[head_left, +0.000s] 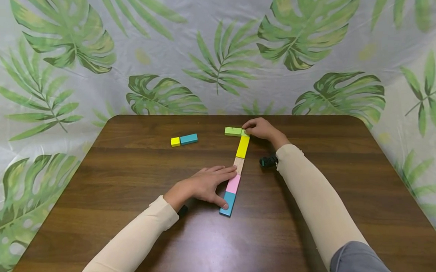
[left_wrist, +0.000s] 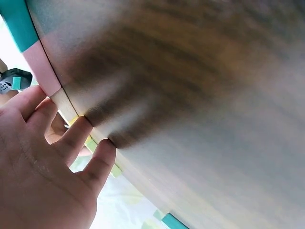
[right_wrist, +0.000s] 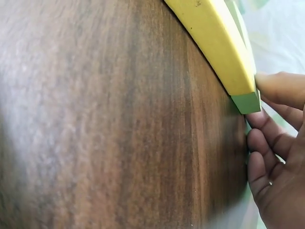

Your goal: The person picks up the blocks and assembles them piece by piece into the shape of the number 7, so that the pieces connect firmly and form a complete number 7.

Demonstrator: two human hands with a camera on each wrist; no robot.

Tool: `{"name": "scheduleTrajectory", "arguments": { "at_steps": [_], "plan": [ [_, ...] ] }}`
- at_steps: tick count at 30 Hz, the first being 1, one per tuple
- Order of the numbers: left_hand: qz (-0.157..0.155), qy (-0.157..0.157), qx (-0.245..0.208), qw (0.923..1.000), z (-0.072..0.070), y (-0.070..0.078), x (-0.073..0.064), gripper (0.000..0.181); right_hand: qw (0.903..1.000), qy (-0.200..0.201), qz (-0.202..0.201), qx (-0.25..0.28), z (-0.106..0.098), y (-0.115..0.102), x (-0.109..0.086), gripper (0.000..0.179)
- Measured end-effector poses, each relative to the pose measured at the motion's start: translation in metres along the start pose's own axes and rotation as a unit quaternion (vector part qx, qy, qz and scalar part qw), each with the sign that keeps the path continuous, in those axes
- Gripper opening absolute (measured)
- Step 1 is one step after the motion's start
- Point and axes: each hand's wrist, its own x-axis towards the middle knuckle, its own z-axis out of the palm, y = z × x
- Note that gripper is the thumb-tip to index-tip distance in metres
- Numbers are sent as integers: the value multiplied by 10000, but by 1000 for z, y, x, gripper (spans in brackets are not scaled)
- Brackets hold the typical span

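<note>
A slanting row of flat blocks lies end to end on the table: blue (head_left: 229, 199), pink (head_left: 233, 184), bare wood (head_left: 240, 164), yellow (head_left: 243, 146), and a small green block (head_left: 244, 132) at the far end. Left of that end lies a longer green block (head_left: 233, 131). My right hand (head_left: 264, 129) pinches the small green block between thumb and fingers; the right wrist view shows its green end (right_wrist: 247, 102) beside the thumb. Spread along the row's left side, my left hand (head_left: 207, 185) touches the blue block with its thumb and the pink and wooden blocks with its fingers.
A small yellow block (head_left: 175, 142) and a blue block (head_left: 189, 139) lie end to end at the back left of the brown table (head_left: 140, 174). Behind the table hangs a leaf-patterned cloth (head_left: 222, 40). A dark wrist device (head_left: 268, 162) sits under the right wrist.
</note>
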Motion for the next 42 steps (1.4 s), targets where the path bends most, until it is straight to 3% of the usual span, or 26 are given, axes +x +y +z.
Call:
{"name": "scheduleTrajectory", "arguments": {
  "at_steps": [24, 33, 42],
  "plan": [
    [24, -8, 97, 9999, -4, 3, 0, 96, 9999, -102, -75, -73, -13, 3, 2, 30],
    [71, 41, 127, 9999, -2, 1, 2, 96, 9990, -57, -158, -416, -8, -4, 10, 35],
    [115, 45, 104, 9999, -1, 0, 3, 95, 9988, -38, 18, -490, -2, -4, 13, 31]
  ]
}}
